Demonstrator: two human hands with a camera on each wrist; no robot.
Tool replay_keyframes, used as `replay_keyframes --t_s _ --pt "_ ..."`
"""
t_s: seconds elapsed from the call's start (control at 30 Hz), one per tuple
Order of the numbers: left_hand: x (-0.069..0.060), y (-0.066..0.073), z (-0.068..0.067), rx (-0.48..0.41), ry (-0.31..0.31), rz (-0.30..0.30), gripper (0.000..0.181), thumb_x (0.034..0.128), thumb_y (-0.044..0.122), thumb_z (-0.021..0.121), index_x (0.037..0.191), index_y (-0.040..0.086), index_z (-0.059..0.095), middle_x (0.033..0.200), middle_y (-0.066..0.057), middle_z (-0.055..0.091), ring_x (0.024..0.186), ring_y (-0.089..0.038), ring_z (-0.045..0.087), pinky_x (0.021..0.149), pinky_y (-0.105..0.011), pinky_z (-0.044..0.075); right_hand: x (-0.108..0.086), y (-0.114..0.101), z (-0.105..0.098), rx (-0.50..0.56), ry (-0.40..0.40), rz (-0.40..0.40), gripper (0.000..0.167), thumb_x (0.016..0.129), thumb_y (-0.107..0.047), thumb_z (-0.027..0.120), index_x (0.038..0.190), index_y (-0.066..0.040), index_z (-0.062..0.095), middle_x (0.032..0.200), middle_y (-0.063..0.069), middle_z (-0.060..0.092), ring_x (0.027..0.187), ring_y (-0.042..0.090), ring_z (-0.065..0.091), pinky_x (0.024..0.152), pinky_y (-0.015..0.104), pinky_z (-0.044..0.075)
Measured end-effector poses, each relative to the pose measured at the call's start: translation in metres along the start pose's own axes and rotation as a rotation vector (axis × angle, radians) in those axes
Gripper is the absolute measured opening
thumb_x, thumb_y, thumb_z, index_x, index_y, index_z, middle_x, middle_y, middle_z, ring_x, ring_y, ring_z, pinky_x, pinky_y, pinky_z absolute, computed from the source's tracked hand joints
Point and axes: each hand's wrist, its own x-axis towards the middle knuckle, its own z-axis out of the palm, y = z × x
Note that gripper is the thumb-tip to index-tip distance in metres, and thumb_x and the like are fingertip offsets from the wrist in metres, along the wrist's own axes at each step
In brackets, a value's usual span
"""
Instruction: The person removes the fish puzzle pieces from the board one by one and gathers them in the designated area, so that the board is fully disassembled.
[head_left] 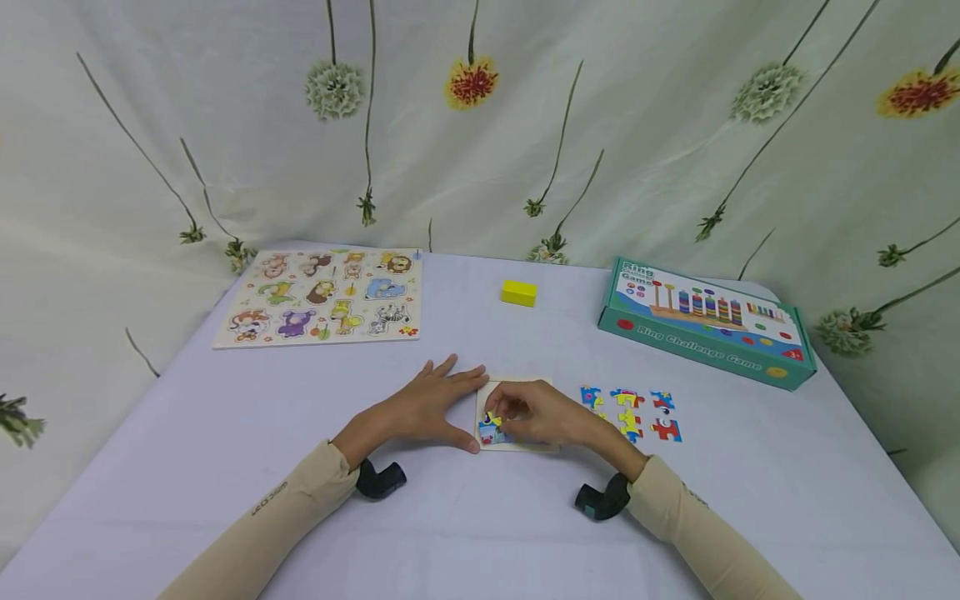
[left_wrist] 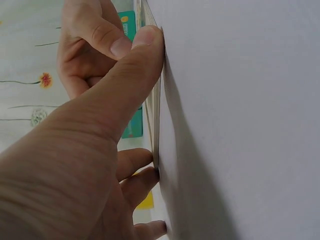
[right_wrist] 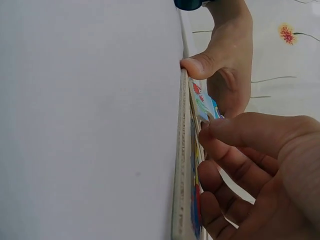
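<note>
A small wooden puzzle board (head_left: 525, 447) lies on the table with a pale rim. My left hand (head_left: 429, 404) touches its left side, fingers spread and the thumb at the near left corner. Over the board, my right hand (head_left: 540, 410) pinches a jigsaw piece (right_wrist: 201, 101) between thumb and finger; the piece is tilted at the board's left end. The left wrist view shows the left thumb (left_wrist: 135, 65) against the board's edge (left_wrist: 155, 112). Much of the board's face is hidden by the right hand. Several loose jigsaw pieces (head_left: 665, 429) lie to the right, partly behind the right wrist.
A yellow block (head_left: 519, 292) sits beyond the board. At the back left lies an animal puzzle board (head_left: 330, 296); a green ring game box (head_left: 705, 323) stands at the back right. A flowered cloth (head_left: 465, 167) hangs behind the white-covered table (head_left: 450, 533).
</note>
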Motion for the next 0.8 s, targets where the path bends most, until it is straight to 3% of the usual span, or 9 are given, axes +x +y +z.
replay_keyframes --t_s 0.33,0.8 --pt "0.000 0.001 0.000 -0.002 0.000 0.001 0.101 0.0687 0.064 0.074 0.150 0.019 0.034 0.157 0.006 0.024 0.148 -0.031 0.001 0.117 -0.054 -0.002 0.000 0.005 -0.003 0.057 0.022 -0.006 0.023 0.088 -0.002 0.065 0.111 -0.004 0.062 0.085 0.003 0.060 0.082 0.015 0.054 0.077 0.022 0.047" --pt "0.000 0.002 -0.001 0.004 -0.011 -0.015 0.102 0.0687 0.064 0.074 0.151 0.021 0.033 0.158 0.007 0.023 0.148 -0.030 0.001 0.117 -0.053 -0.002 -0.003 0.002 -0.011 0.065 0.029 0.016 0.023 0.089 -0.007 0.065 0.112 -0.008 0.060 0.082 -0.001 0.062 0.080 0.013 0.057 0.084 0.021 0.051"
